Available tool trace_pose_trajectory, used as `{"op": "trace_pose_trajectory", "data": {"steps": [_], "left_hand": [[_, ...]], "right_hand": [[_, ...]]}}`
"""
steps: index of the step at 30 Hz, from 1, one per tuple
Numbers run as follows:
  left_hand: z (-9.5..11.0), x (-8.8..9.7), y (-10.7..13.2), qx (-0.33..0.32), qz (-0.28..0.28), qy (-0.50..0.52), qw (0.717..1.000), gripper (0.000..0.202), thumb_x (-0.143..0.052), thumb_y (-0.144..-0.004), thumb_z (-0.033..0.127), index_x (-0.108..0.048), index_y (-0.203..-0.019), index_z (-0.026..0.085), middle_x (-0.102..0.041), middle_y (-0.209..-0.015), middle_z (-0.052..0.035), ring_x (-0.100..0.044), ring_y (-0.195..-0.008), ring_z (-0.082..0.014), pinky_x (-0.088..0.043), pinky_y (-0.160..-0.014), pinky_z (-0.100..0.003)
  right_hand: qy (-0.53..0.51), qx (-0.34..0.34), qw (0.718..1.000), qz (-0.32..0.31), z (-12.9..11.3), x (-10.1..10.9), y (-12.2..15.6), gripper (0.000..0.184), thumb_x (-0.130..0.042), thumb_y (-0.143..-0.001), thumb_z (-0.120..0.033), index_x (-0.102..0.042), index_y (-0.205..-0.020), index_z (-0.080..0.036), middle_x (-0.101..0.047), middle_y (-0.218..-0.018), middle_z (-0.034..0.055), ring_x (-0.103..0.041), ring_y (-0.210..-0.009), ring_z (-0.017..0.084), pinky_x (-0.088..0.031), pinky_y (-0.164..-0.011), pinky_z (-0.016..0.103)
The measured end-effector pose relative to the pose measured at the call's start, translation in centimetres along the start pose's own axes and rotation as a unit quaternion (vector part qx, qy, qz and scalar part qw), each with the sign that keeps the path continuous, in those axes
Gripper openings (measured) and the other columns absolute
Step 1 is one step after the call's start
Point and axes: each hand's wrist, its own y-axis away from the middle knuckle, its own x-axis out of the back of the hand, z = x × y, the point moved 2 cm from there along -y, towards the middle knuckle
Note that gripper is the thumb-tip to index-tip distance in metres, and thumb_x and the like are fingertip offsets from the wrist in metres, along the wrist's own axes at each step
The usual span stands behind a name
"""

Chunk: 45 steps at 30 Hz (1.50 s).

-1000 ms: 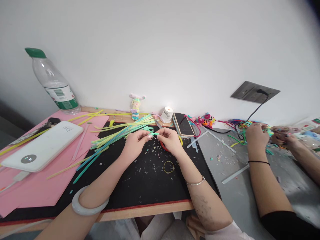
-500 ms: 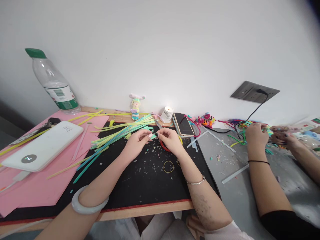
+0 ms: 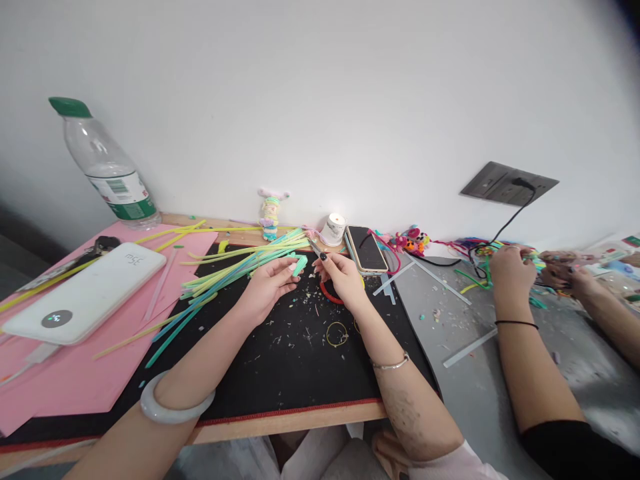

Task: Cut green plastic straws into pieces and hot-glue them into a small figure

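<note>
Far left, the plastic bottle [image 3: 113, 163] stands by the wall, with the white power bank [image 3: 87, 293] on the pink sheets [image 3: 125, 340]. Next come the pipe cleaners [image 3: 240, 272], fanned yellow, green and blue across the black mat [image 3: 240, 380]. And here's the left hand [image 3: 270, 287], pinching a small green fuzzy piece [image 3: 300, 265] at its fingertips! That piece sits between the two hands, nearer the left, its long axis tilting up and rightward. Now the right hand [image 3: 345, 280]: fingers bent together, right over the scissors [image 3: 315, 247], which lie blades away, handles toward the wearer; whether it has grasped them, I can't tell. Against half a second ago, there's the change: both hands were on the green piece; now they're apart, leaving it in the left alone. Further right, the phone [image 3: 369, 250], then a co-worker's hand [image 3: 514, 270] among bright stems.
</note>
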Motion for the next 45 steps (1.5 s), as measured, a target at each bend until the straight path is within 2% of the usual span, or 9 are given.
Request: {"op": "trace_pose_trajectory", "data": {"steps": [4,9,13,24,34,37,41,45], "left_hand": [[0.0,0.0,0.0,0.007,-0.002,0.012,1.0,0.036,-0.071,-0.067,0.033,-0.063,-0.098,0.018,-0.064,-0.089,-0.0047,-0.058,-0.069,-0.0094,-0.05,-0.07,-0.026],[0.1,-0.6,0.1,-0.034,-0.019,-0.078,0.996,0.037,-0.069,-0.067,0.038,-0.061,-0.096,0.017,-0.065,-0.092,-0.0046,-0.06,-0.071,-0.0117,-0.051,-0.074,-0.031],[0.0,-0.9,0.2,-0.041,-0.029,-0.108,0.993,0.037,-0.069,-0.067,0.037,-0.059,-0.095,0.016,-0.066,-0.091,-0.0046,-0.063,-0.073,-0.0139,-0.052,-0.077,-0.036],[-0.1,-0.7,0.2,-0.054,-0.023,-0.115,0.992,0.036,-0.072,-0.064,0.035,-0.06,-0.092,0.015,-0.065,-0.088,-0.0048,-0.064,-0.075,-0.0146,-0.052,-0.078,-0.035],[-0.2,-0.9,0.3,0.009,-0.066,-0.124,0.99,0.037,-0.07,-0.067,0.034,-0.058,-0.097,0.017,-0.067,-0.084,-0.0051,-0.064,-0.081,-0.0172,-0.052,-0.079,-0.036],[-0.2,-0.8,0.4,0.011,-0.081,-0.116,0.99,0.036,-0.069,-0.069,0.036,-0.059,-0.098,0.018,-0.066,-0.086,-0.005,-0.063,-0.08,-0.0162,-0.052,-0.078,-0.034],[0.0,-0.8,0.5,0.02,-0.079,-0.07,0.994,0.035,-0.069,-0.07,0.034,-0.059,-0.1,0.02,-0.062,-0.088,-0.004,-0.062,-0.08,-0.0143,-0.051,-0.079,-0.033],[0.3,-0.9,0.7,0.011,-0.091,-0.036,0.995,0.039,-0.067,-0.072,0.032,-0.056,-0.109,0.024,-0.058,-0.09,-0.0022,-0.061,-0.082,-0.0137,-0.05,-0.082,-0.033]], "right_hand": [[0.006,0.006,1.0,0.006,0.0,-0.1,0.1,0.032,-0.05,-0.082,-0.046,-0.058,-0.075,-0.015,-0.057,-0.066,0.0022,-0.048,-0.052,0.01,-0.039,-0.052,0.024],[0.035,0.001,0.999,-0.026,-0.2,-0.7,0.5,0.028,-0.051,-0.082,-0.042,-0.053,-0.069,-0.017,-0.051,-0.057,-0.0016,-0.043,-0.049,0.009,-0.035,-0.048,0.023],[0.098,0.008,0.994,-0.044,-0.2,-1.0,0.7,0.027,-0.051,-0.081,-0.038,-0.048,-0.064,-0.018,-0.044,-0.052,-0.0042,-0.039,-0.048,0.009,-0.03,-0.046,0.022],[0.126,0.016,0.99,-0.059,-0.2,-1.0,0.6,0.027,-0.048,-0.082,-0.036,-0.046,-0.062,-0.018,-0.045,-0.052,-0.0038,-0.04,-0.049,0.009,-0.031,-0.048,0.022],[0.105,0.017,0.993,-0.058,0.4,-0.5,0.4,0.026,-0.059,-0.076,-0.038,-0.051,-0.063,-0.017,-0.047,-0.057,-0.0033,-0.04,-0.051,0.009,-0.032,-0.049,0.022],[0.093,0.015,0.993,-0.068,0.3,-0.3,0.3,0.032,-0.055,-0.079,-0.044,-0.052,-0.062,-0.017,-0.048,-0.055,-0.0031,-0.04,-0.05,0.008,-0.032,-0.049,0.022],[0.089,0.021,0.996,-0.023,-0.4,0.5,0.2,0.038,-0.042,-0.086,-0.044,-0.056,-0.064,-0.017,-0.05,-0.054,-0.0014,-0.043,-0.049,0.01,-0.033,-0.05,0.023],[0.178,0.032,0.982,0.047,-2.0,2.3,0.6,0.032,-0.044,-0.086,-0.036,-0.057,-0.065,-0.016,-0.053,-0.057,0.0,-0.046,-0.053,0.011,-0.034,-0.052,0.024]]}}
